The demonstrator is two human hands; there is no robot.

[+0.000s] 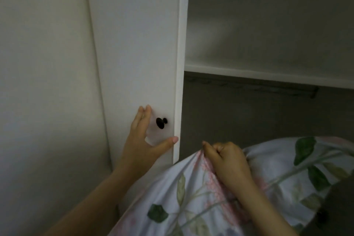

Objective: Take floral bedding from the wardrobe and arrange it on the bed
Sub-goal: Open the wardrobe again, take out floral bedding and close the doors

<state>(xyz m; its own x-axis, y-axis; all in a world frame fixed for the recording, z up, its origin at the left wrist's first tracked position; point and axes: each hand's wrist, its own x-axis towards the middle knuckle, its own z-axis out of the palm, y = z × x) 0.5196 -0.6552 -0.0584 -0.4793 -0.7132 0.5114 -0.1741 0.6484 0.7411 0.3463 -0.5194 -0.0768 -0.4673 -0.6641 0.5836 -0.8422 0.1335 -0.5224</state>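
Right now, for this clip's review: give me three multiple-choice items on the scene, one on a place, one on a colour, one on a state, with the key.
1. Where is the left hand?
A. flat on the wardrobe door, beside the knob
B. on the shelf
C. on the bedding

2. What colour is the knob?
A. white
B. black
C. pink

3. What is the right hand doing?
A. hanging open
B. gripping bunched floral bedding
C. turning the knob

Key: 1 A, the palm lies on the door with the knob between thumb and fingers. 2 B, it shows dark against the white door. 3 B, the fist is closed on gathered cloth.
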